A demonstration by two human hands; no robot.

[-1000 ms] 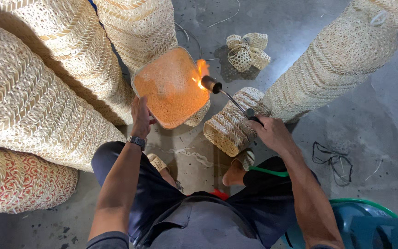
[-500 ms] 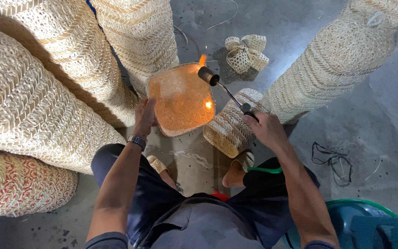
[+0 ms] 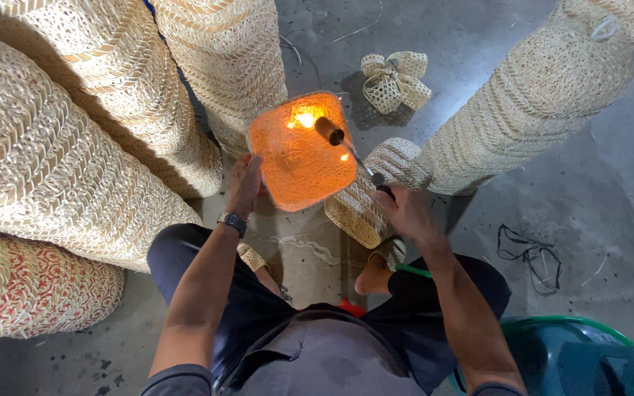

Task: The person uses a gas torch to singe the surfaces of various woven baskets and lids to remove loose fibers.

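Note:
My left hand [image 3: 244,181] grips the left edge of a square woven basket [image 3: 299,165], held tilted with its underside facing up and glowing orange. My right hand [image 3: 403,210] is closed on the handle of a gas torch [image 3: 348,149]. The torch's nozzle points at the upper middle of the basket, where a bright flame spot shows. A watch sits on my left wrist. I am seated low, knees apart, with the basket above the floor between them.
Tall stacks of woven baskets [image 3: 60,139] lie to the left, behind [image 3: 225,59], and at right [image 3: 544,88]. A smaller stack [image 3: 372,194] rests under the torch. A loose woven bow [image 3: 395,81] lies on the concrete floor; a blue-green tank [image 3: 581,359] stands bottom right.
The torch nozzle has moved from the basket's upper right edge down onto its middle. The basket has tilted more toward me and glows brighter orange.

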